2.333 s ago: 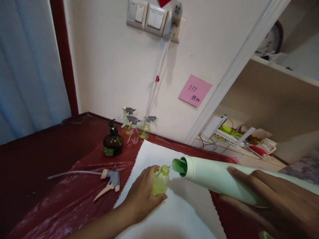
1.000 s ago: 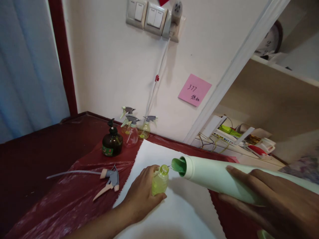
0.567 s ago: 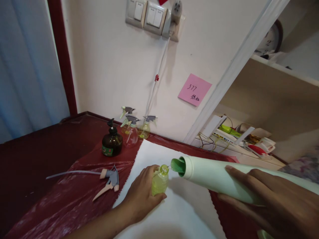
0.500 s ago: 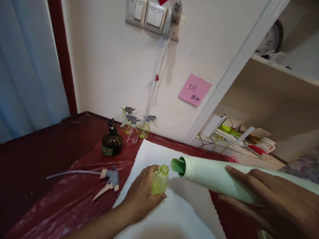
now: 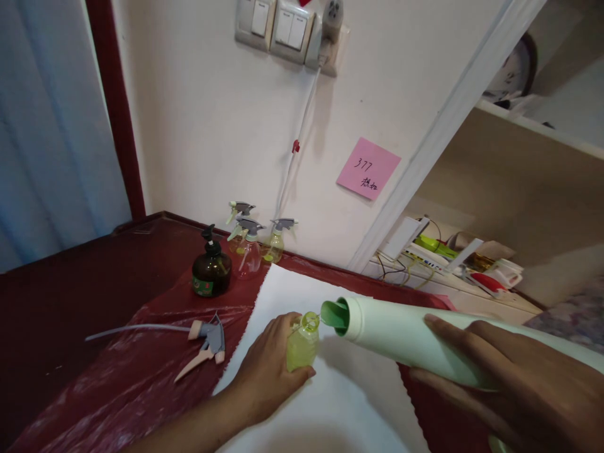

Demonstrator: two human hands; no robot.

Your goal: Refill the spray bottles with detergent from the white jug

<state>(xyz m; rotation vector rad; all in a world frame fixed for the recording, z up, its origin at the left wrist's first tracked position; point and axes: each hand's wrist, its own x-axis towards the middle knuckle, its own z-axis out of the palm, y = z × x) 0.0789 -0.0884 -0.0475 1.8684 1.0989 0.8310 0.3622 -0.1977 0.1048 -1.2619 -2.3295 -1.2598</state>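
Observation:
My left hand [image 5: 267, 371] is wrapped round a small clear bottle [image 5: 302, 343] of yellow-green liquid that stands upright on a white cloth [image 5: 330, 402]; its neck has no cap. My right hand [image 5: 514, 384] grips a large pale green bottle [image 5: 401, 333], tipped almost level. Its green spout [image 5: 334, 314] sits just above and right of the small bottle's mouth.
A loose spray trigger head with a long tube [image 5: 207, 336] lies on the red plastic sheet [image 5: 141, 377] to the left. Behind stand a dark pump bottle [image 5: 211, 267] and three small spray bottles [image 5: 250, 242] by the wall. Cluttered shelves [image 5: 448, 258] are at the right.
Almost nothing differs: both hands keep their holds and the large bottle stays tipped at the small bottle's mouth. The view has drifted slightly.

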